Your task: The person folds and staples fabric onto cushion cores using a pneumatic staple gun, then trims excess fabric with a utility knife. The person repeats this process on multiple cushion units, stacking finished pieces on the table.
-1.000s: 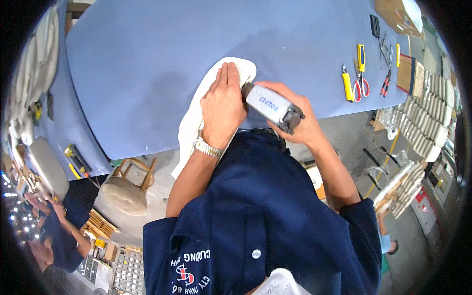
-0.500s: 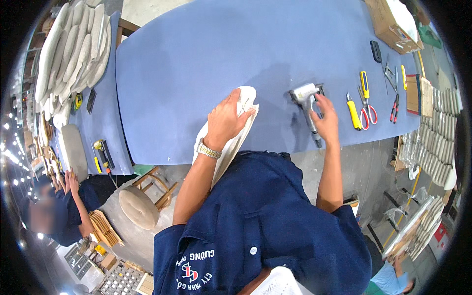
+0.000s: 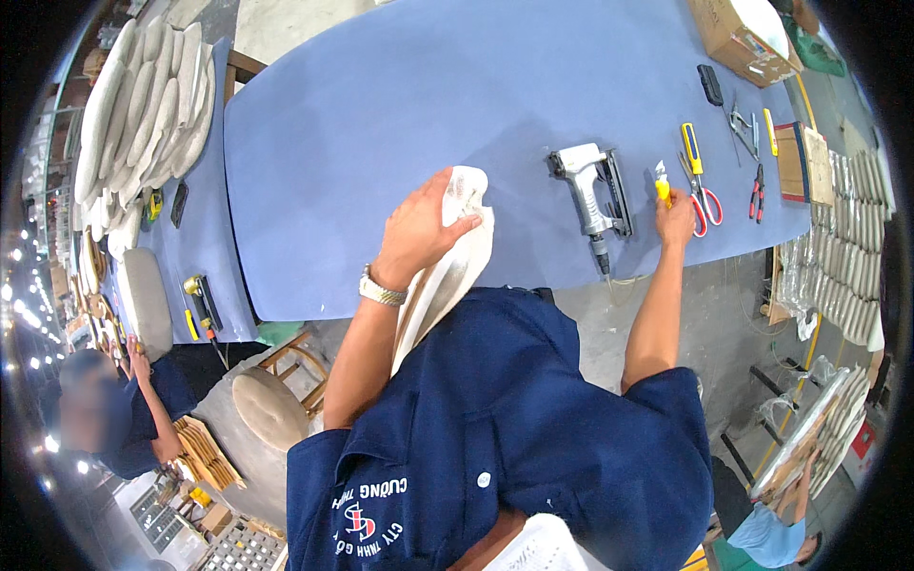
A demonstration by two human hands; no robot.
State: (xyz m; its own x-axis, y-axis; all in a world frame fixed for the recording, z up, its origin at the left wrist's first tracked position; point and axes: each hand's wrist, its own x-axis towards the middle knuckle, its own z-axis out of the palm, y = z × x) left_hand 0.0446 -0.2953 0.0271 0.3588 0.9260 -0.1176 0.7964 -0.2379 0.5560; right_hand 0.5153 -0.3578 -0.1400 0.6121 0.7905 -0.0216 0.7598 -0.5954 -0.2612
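My left hand (image 3: 419, 233) is closed round the upper part of a long cream padded piece (image 3: 468, 195), which is fabric-covered and leans against my body. On the right, my right hand (image 3: 676, 219) has its fingers round the yellow handle of a tool with a short metal tip (image 3: 663, 183), still at the blue table's surface. Most of that handle is hidden by the hand. Between the hands a silver-grey pneumatic staple gun (image 3: 590, 195) lies on the table. Red-handled scissors (image 3: 708, 205) and a yellow-handled screwdriver (image 3: 692, 147) lie just past my right hand.
The blue padded table (image 3: 381, 114) spreads ahead. Red-handled pliers (image 3: 757, 195), a black block (image 3: 709, 86) and a cardboard box (image 3: 747, 43) are at right. Stacked cushions (image 3: 148, 105) stand on the left table, a co-worker (image 3: 143, 409) below them. A round-seated stool (image 3: 271, 407) stands lower left.
My right hand has left the staple gun and moved right onto the yellow-handled tool. The staple gun now lies turned on the table. My left hand keeps its hold on the padded piece.
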